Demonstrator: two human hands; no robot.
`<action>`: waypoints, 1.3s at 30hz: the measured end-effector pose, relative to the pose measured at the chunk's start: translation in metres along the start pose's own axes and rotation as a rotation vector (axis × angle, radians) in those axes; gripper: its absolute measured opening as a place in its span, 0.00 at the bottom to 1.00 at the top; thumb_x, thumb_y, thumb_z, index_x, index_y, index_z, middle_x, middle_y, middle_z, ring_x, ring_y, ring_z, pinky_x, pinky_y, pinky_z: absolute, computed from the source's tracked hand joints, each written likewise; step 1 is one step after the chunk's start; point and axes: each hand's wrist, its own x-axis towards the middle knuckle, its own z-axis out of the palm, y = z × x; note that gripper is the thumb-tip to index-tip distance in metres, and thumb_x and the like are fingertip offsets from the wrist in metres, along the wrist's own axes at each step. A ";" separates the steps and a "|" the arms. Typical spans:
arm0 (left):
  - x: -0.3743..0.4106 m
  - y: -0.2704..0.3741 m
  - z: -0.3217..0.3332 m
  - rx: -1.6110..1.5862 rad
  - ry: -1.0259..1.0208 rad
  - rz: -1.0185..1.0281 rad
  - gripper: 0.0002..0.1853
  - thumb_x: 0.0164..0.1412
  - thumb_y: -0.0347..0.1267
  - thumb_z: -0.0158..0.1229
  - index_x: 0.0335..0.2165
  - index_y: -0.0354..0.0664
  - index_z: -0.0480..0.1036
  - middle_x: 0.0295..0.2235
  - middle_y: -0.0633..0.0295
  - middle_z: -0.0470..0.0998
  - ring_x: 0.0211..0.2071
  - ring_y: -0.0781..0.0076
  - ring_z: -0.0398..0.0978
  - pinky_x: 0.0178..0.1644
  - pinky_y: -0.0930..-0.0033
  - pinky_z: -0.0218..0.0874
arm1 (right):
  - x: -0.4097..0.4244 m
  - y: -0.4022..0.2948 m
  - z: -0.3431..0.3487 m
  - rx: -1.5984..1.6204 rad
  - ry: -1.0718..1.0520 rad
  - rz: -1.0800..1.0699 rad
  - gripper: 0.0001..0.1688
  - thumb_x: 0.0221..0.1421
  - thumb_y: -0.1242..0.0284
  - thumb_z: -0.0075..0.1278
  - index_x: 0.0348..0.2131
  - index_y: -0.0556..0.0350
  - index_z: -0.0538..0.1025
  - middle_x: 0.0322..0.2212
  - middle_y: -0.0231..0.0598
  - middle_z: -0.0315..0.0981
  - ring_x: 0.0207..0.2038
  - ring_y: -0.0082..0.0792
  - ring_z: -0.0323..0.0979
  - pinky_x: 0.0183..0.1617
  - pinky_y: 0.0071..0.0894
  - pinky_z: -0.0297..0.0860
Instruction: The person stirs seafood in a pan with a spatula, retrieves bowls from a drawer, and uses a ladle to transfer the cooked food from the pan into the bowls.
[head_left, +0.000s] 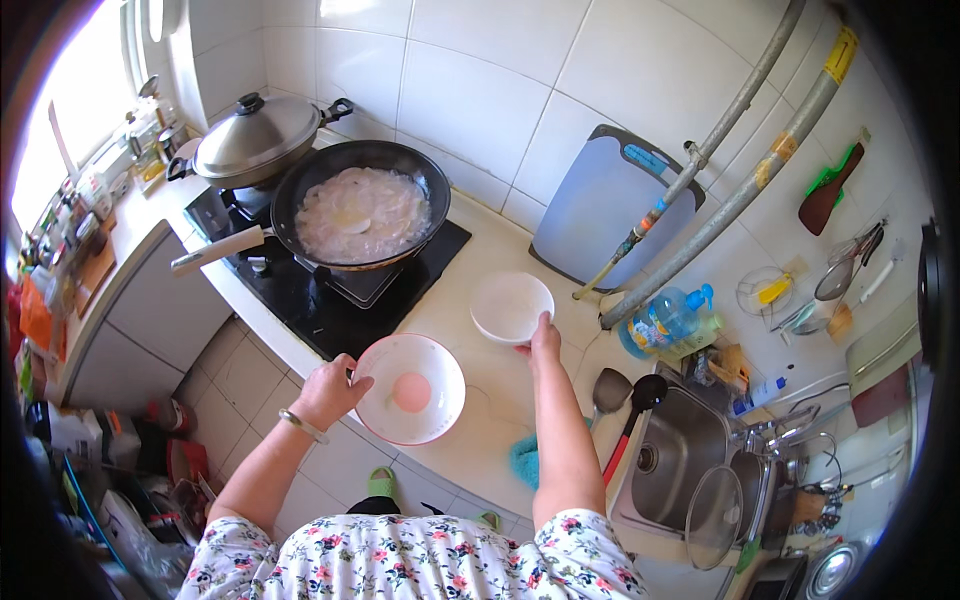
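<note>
My left hand (332, 390) grips the left rim of a large white bowl with a red edge (448, 381), thumb over the rim; a pink round area shows at its bottom. To the right, my right hand (543, 339) holds the right side of a smaller white bowl (510, 307), over the counter. Beyond both bowls, a black frying pan (441, 196) stands on the gas stove (330, 322), its pale handle pointing left. Pale slices lie in cloudy, bubbling liquid (364, 210) in the pan.
A lidded steel wok (259, 139) stands behind the pan. A cutting board (600, 214) leans on the wall beside pipes (720, 191). Right of my right arm lie a teal cloth (525, 459), a spatula (612, 391) and a black ladle (649, 392), near the steel sink (679, 442).
</note>
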 end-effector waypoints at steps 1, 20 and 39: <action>0.004 -0.006 0.002 0.008 0.018 0.033 0.20 0.49 0.40 0.54 0.38 0.38 0.66 0.25 0.48 0.75 0.30 0.49 0.73 0.36 0.57 0.64 | 0.006 0.001 0.012 -0.067 0.069 -0.043 0.29 0.56 0.52 0.33 0.40 0.63 0.66 0.31 0.48 0.71 0.22 0.40 0.73 0.17 0.35 0.69; 0.053 0.013 -0.014 -0.089 0.143 0.533 0.09 0.47 0.20 0.45 0.31 0.37 0.58 0.18 0.44 0.69 0.23 0.41 0.68 0.24 0.53 0.61 | -0.175 0.024 -0.139 -0.996 0.443 -0.656 0.25 0.48 0.69 0.50 0.47 0.53 0.65 0.37 0.46 0.70 0.37 0.42 0.71 0.40 0.35 0.67; 0.136 0.147 0.148 -0.230 -0.222 0.205 0.15 0.45 0.22 0.49 0.36 0.33 0.64 0.26 0.50 0.72 0.18 0.64 0.74 0.16 0.67 0.67 | -0.204 0.069 -0.264 0.194 0.194 -0.128 0.13 0.46 0.81 0.43 0.37 0.60 0.65 0.18 0.35 0.65 0.14 0.23 0.63 0.15 0.20 0.60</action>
